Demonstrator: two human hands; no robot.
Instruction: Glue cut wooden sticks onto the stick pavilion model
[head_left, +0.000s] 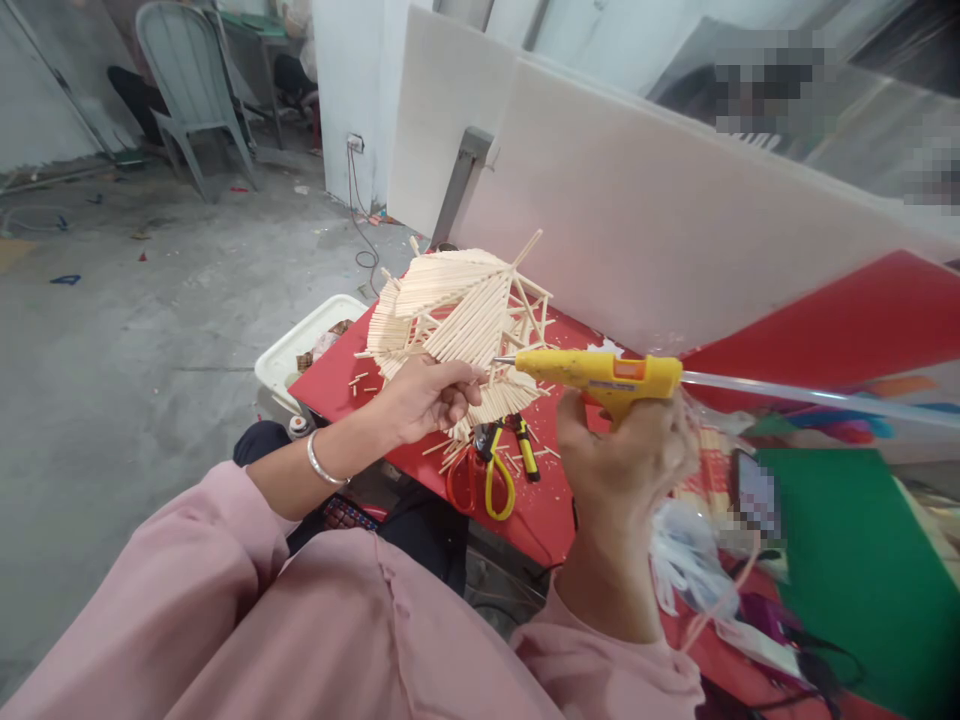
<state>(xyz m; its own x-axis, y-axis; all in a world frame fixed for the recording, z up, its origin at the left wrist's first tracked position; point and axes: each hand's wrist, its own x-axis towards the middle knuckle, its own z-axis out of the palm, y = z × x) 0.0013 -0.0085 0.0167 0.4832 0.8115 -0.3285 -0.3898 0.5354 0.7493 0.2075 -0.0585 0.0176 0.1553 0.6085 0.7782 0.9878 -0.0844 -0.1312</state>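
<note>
My right hand [626, 450] is wrapped round a yellow hot glue gun [570, 368], a long clear glue stick [795, 393] jutting from its rear. The gun's metal nozzle points left, right by the fingertips of my left hand [439, 395]. Those fingers are pinched together; whatever is between them is too small to make out. Just beyond stands a model of pale wooden sticks [465, 310], with slatted fan-like panels and an open frame at its right. Scissors [480, 480] with one red and one yellow handle loop lie below it, beside a yellow-and-black hand tool [527, 450].
Loose stick pieces lie about the red table [540, 515]. A white tub [300, 345] stands left of it. Pale boards [600, 220] lean behind. At right are a plastic bag [690, 560], a phone [756, 490] and a green board [855, 560]. A chair [191, 75] stands farther off.
</note>
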